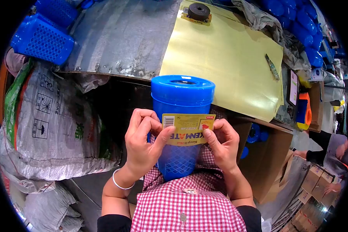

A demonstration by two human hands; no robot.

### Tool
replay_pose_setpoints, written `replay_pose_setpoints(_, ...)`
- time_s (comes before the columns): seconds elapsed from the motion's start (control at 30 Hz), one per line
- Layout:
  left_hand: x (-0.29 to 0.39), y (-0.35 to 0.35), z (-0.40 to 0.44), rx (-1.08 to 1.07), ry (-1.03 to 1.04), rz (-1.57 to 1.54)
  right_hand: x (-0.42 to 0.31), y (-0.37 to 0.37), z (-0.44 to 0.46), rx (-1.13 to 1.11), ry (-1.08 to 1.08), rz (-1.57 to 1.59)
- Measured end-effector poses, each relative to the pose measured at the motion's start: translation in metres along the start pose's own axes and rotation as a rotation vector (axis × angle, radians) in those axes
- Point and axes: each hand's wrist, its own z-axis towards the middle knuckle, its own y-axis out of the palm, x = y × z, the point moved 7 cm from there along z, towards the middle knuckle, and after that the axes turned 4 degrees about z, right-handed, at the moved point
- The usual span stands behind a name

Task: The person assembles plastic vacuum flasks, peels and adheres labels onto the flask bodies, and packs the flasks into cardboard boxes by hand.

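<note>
A blue plastic jug-like container [181,92] rests on my lap, leaning against the table edge, its round top with a dark central hole facing up. Across its side lies a yellow printed label [187,139], with a barcode at one corner and large "KENMATE" lettering. My left hand [143,141] pinches the label's left end between thumb and bent fingers. At the other end, my right hand [223,143] presses its thumb on the label, fingers curled behind. Whether the label is fully stuck to the container, I cannot tell.
Yellow sheets [216,58] cover part of the metal table [123,38], carrying a dark tape roll [198,11] and a cutter knife [272,67]. Blue baskets [44,38] stand at far left, above a white sack [54,123]. An open cardboard box [265,166] sits right; another person's hand [331,188] shows beyond.
</note>
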Motion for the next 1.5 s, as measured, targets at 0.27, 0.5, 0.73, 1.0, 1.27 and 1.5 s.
replay_pose_setpoints(0.27,-0.028,0.009,-0.006,-0.078,-0.299,-0.069,-0.013,-0.013,0.005,0.202,-0.151,-0.67)
replay_pose_setpoints(0.5,0.01,0.02,-0.023,0.021,1.049,0.463,0.045,0.01,-0.038,-0.289,0.05,-0.377)
replay_pose_setpoints(0.73,0.067,0.104,0.018,-0.839,1.252,0.959,0.045,0.021,-0.035,-0.226,0.11,-0.324)
replay_pose_setpoints(1.0,0.019,0.04,0.0,0.044,0.733,0.22,0.054,-0.025,-0.056,-0.234,-0.019,0.064)
replay_pose_setpoints(1.27,0.099,0.128,-0.046,-0.304,0.496,0.282,0.017,-0.169,-0.122,0.01,0.098,0.425)
replay_pose_setpoints(1.5,0.131,0.179,-0.068,-0.381,0.765,0.108,0.152,-0.317,-0.231,0.23,-0.018,0.987)
